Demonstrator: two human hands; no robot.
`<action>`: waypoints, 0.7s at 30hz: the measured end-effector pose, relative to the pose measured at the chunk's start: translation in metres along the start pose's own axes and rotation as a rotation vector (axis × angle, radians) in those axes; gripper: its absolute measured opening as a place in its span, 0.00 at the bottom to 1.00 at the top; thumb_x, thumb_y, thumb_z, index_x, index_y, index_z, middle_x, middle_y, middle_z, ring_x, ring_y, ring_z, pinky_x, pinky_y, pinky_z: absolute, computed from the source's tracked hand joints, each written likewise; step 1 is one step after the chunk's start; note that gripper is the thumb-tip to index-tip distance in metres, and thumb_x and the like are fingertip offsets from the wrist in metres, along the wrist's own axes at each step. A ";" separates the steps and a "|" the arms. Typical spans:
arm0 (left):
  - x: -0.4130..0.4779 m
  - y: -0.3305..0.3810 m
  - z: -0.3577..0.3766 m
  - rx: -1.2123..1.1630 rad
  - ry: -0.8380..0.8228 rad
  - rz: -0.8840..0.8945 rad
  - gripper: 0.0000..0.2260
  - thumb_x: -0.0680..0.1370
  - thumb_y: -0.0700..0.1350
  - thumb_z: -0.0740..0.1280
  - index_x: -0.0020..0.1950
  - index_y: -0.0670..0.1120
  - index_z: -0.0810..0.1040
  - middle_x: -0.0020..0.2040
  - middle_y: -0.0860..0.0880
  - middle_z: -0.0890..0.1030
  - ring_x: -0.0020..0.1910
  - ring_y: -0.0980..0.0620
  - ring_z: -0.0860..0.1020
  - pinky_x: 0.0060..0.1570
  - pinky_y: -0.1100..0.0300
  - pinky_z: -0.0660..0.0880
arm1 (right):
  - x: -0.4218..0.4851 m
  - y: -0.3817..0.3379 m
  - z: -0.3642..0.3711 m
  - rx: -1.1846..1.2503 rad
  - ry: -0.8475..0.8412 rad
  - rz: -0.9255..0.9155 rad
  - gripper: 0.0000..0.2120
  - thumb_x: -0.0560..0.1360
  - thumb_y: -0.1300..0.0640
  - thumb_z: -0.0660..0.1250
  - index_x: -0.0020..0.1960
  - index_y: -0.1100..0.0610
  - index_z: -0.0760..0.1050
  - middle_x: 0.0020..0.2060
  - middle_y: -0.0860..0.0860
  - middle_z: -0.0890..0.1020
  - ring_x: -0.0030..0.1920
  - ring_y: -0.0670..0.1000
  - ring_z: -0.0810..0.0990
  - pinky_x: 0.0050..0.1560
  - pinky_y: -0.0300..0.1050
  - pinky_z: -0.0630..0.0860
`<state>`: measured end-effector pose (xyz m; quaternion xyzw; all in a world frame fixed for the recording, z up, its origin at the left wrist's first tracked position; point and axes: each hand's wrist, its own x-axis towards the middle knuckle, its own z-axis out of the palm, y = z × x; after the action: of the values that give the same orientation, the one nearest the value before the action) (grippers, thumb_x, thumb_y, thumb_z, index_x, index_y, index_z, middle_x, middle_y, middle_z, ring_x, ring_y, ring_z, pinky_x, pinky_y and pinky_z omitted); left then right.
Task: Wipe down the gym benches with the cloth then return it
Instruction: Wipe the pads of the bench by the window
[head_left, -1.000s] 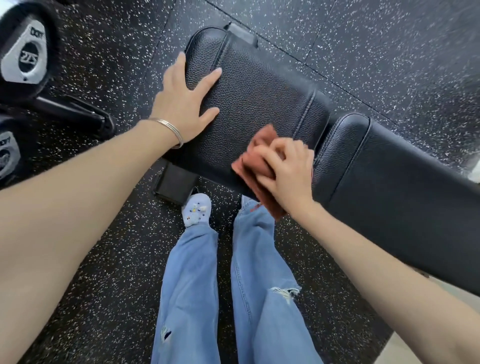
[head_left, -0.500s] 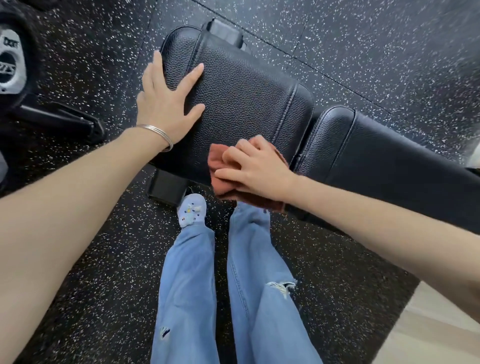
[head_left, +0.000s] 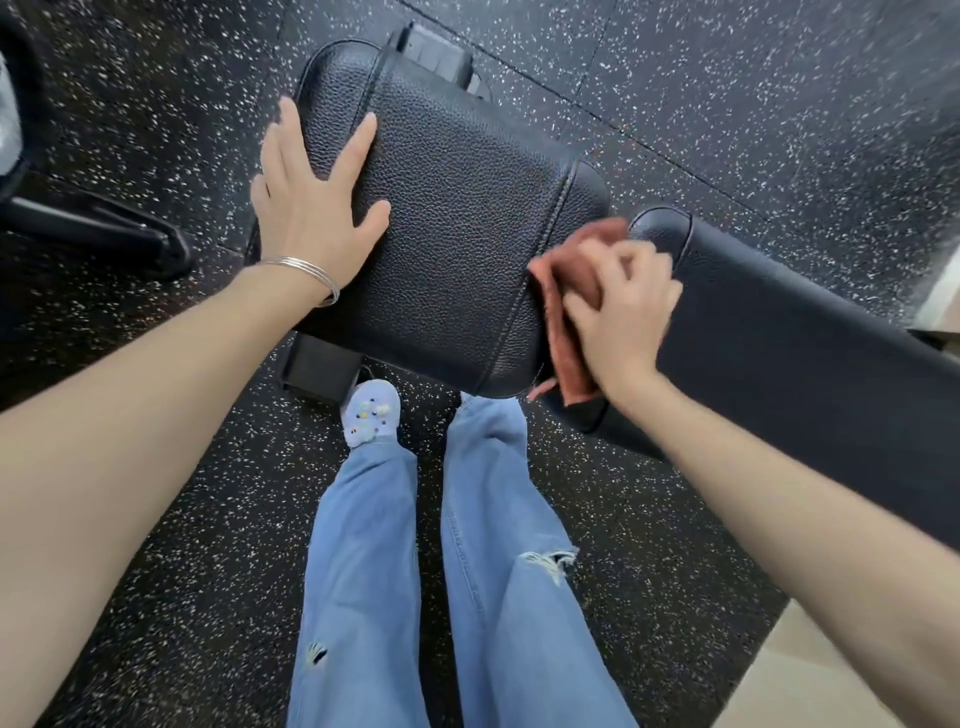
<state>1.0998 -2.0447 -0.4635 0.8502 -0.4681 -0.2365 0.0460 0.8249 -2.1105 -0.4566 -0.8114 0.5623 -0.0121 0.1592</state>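
The seat pad (head_left: 447, 218) is black padded leather-like stuff with a fine pebbled grain and stitched seams, and it shines faintly where light strikes it. The back pad (head_left: 810, 332) beside it has the same black covering and looks smoother and glossier at its rounded end. The cloth (head_left: 571, 291) is rust-red, soft and matt, with a napped look. The floor (head_left: 727, 104) is matt black rubber flecked with white. The bracelet (head_left: 306, 270) is thin, bright metal. The jeans (head_left: 363, 545) are faded blue denim, frayed at the tears. The shoe (head_left: 370, 413) is pale, matt plastic-like foam.
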 end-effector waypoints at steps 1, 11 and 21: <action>0.000 0.000 0.001 0.004 0.006 -0.009 0.29 0.77 0.56 0.60 0.75 0.60 0.51 0.77 0.37 0.45 0.75 0.36 0.48 0.70 0.38 0.52 | -0.024 -0.005 0.003 0.016 -0.030 -0.035 0.19 0.65 0.53 0.72 0.56 0.51 0.77 0.50 0.56 0.75 0.50 0.60 0.72 0.48 0.53 0.64; -0.066 -0.003 -0.020 -0.112 -0.145 -0.193 0.38 0.76 0.46 0.66 0.77 0.56 0.45 0.77 0.37 0.46 0.75 0.38 0.49 0.72 0.45 0.55 | -0.052 -0.043 -0.045 -0.042 -0.429 -0.300 0.18 0.70 0.49 0.71 0.60 0.47 0.77 0.54 0.54 0.74 0.55 0.58 0.70 0.52 0.53 0.66; -0.118 0.012 -0.181 0.000 -0.110 0.014 0.34 0.75 0.47 0.67 0.76 0.51 0.52 0.76 0.41 0.54 0.72 0.39 0.59 0.67 0.46 0.65 | -0.020 -0.166 -0.167 0.075 -0.216 -0.362 0.18 0.71 0.47 0.71 0.60 0.45 0.76 0.53 0.52 0.74 0.55 0.55 0.69 0.50 0.51 0.66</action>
<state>1.1186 -1.9811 -0.2573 0.8327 -0.4758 -0.2824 0.0220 0.9357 -2.0806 -0.2502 -0.8894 0.3860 0.0257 0.2437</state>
